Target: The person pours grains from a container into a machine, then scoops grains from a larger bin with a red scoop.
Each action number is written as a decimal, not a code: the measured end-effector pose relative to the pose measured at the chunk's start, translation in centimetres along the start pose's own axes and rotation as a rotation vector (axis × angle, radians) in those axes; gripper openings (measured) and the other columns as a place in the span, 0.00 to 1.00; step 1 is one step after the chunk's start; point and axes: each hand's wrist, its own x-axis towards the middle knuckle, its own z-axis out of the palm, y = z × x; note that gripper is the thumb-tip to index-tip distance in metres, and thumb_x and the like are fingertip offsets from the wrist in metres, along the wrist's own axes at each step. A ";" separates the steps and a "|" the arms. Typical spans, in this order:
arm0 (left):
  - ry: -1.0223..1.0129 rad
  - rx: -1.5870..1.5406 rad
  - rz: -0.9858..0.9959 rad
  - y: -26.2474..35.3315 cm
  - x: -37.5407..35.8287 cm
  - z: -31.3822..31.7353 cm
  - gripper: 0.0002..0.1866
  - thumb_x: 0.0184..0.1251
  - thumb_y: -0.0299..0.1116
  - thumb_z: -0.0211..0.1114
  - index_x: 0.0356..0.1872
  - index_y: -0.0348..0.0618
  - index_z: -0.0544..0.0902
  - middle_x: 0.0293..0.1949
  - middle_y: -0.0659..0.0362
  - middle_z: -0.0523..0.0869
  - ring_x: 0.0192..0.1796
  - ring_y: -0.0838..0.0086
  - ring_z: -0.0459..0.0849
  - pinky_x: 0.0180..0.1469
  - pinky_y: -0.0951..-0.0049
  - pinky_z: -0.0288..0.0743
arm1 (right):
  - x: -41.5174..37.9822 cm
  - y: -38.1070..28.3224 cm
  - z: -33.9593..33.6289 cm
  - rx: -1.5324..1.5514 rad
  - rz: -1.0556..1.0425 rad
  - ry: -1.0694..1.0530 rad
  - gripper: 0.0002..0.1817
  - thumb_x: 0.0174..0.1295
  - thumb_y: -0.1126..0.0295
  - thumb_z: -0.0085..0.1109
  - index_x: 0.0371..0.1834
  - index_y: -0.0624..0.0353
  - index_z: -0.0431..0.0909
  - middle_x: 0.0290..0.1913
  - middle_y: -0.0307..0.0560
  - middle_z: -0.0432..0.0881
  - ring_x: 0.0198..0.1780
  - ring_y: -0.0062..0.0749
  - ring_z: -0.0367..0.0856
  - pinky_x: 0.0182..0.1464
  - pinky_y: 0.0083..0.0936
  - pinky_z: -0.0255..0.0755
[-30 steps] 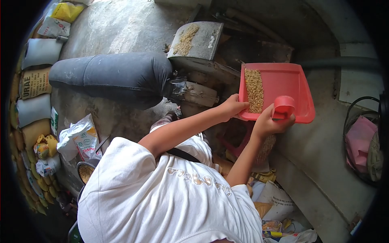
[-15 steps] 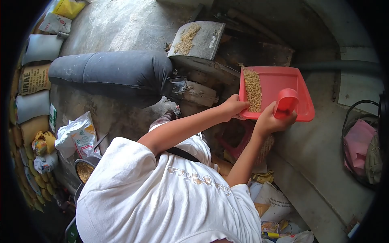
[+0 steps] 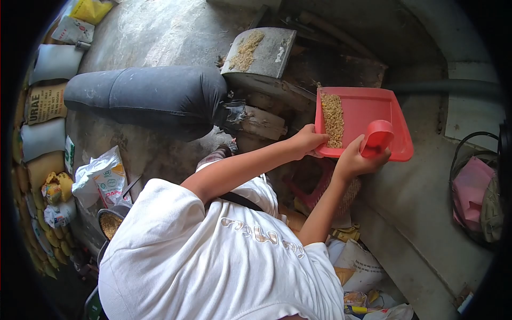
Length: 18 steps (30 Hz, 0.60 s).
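A red plastic dustpan (image 3: 368, 104) is held out level in front of me, with a strip of pale brown grain (image 3: 334, 121) lying along its left end. My left hand (image 3: 310, 142) is closed on the dustpan's near left corner, thumb over the rim. Around the upright red handle (image 3: 380, 133), at the near side of the pan, my right hand (image 3: 364, 159) is closed. Parts of the fingers of both hands are hidden.
Grain (image 3: 248, 50) also lies on a curved grey metal cover (image 3: 288, 42) beyond. A stuffed dark cloth tube (image 3: 144, 98) stretches left from the machine. Sacks (image 3: 45, 104) line the left edge. Below the dustpan is a reddish stool (image 3: 314, 186). A black-rimmed hanging bundle (image 3: 474, 186) is at right.
The handle and my right hand have shifted very slightly. My torso leans a little left; the grain and my left hand look the same.
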 end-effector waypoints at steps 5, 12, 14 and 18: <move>-0.029 -0.026 0.015 0.2 -0.2 0.0 0.12 0.53 0.27 0.52 0.38 0.33 0.68 0.30 0.56 0.76 0.27 0.77 0.77 0.25 0.79 0.74 | 0.0 0.0 -0.1 0.009 -0.002 -0.003 0.14 0.40 0.79 0.55 0.30 0.66 0.63 0.28 0.53 0.69 0.30 0.47 0.70 0.34 0.34 0.64; -0.018 -0.028 0.008 0.5 -0.3 0.2 0.11 0.53 0.28 0.52 0.38 0.33 0.69 0.29 0.57 0.76 0.25 0.77 0.77 0.24 0.79 0.74 | 0.3 0.0 0.0 0.026 -0.005 -0.016 0.14 0.40 0.79 0.56 0.30 0.65 0.63 0.28 0.53 0.68 0.31 0.47 0.70 0.34 0.33 0.64; -0.026 -0.028 0.009 0.6 -0.3 0.3 0.11 0.53 0.28 0.52 0.37 0.34 0.69 0.28 0.57 0.76 0.25 0.78 0.77 0.24 0.79 0.73 | 0.4 -0.1 0.1 0.039 0.002 -0.014 0.14 0.40 0.79 0.56 0.30 0.65 0.63 0.28 0.52 0.68 0.31 0.48 0.70 0.35 0.33 0.64; -0.031 -0.034 0.001 0.6 -0.3 0.3 0.10 0.53 0.29 0.53 0.36 0.35 0.70 0.27 0.58 0.76 0.23 0.78 0.76 0.23 0.79 0.73 | 0.7 -0.2 0.3 0.024 -0.016 -0.021 0.14 0.40 0.78 0.56 0.30 0.64 0.63 0.27 0.52 0.68 0.32 0.49 0.70 0.35 0.34 0.64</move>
